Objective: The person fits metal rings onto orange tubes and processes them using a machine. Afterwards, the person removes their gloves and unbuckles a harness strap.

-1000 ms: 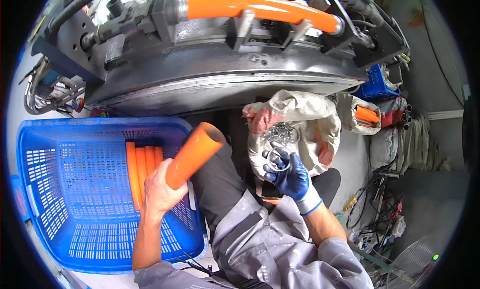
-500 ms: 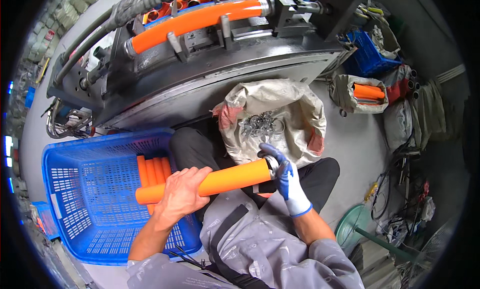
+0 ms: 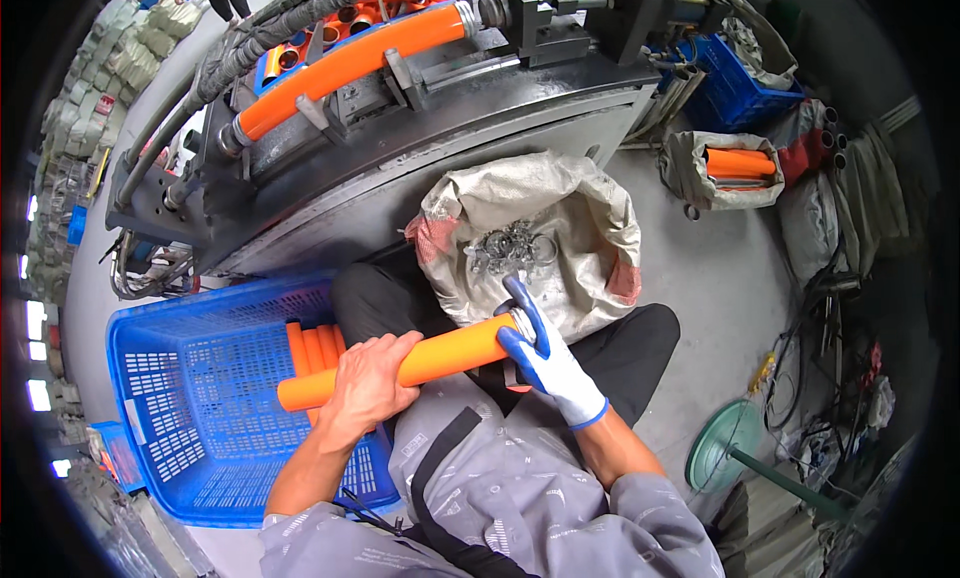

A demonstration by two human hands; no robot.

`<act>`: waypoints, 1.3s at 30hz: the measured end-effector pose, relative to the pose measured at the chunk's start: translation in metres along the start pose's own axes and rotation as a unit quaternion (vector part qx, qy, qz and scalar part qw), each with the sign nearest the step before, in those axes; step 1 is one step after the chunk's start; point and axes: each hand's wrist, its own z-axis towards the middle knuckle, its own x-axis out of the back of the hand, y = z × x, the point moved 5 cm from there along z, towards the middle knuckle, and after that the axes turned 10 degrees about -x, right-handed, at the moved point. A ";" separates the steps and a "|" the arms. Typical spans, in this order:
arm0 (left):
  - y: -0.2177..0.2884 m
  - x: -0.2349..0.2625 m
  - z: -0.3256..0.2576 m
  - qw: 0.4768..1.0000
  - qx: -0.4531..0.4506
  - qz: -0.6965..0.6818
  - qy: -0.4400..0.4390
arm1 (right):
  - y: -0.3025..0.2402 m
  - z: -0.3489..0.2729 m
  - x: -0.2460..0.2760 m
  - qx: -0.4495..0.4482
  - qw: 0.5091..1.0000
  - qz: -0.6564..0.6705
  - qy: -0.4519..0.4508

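Observation:
My bare left hand [image 3: 372,383] is wrapped round an orange tube [image 3: 455,356] near its left part, holding it slantwise over my lap. At the tube's right end sits a silvery metal ring [image 3: 523,326]. My right hand [image 3: 555,363], in a white and blue glove, closes on that ring, with the thumb on the near side and the fingers over the far side. Just beyond, a woven sack [image 3: 590,233] stands open between my legs, with several metal rings [image 3: 512,248] in it. More orange tubes [image 3: 320,346] lie in the blue basket [image 3: 215,323] at my left.
Ahead stands a dark metal machine [image 3: 440,118] with a long orange tube [image 3: 355,68] lying across its supports. Farther right are a sack of orange tubes [image 3: 738,165] and a blue crate [image 3: 735,83]. A green round base with a pole [image 3: 725,446] stands at the lower right.
Both hands keep the tube; my right hand has shifted its fingers on the ring end. On the machine, a gap has opened right of the tube. A person's legs appear at the far left.

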 end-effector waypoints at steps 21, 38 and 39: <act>-0.037 0.058 -0.033 0.644 0.045 -0.636 0.422 | 0.057 0.127 0.099 -0.057 0.711 -0.675 0.188; -0.017 0.026 -0.011 0.504 0.132 -0.737 0.430 | 0.007 0.026 0.022 -0.070 0.798 0.557 -0.219; -0.016 0.025 -0.012 0.500 0.133 -0.737 0.435 | 0.027 0.040 0.036 -0.064 0.909 0.404 -0.081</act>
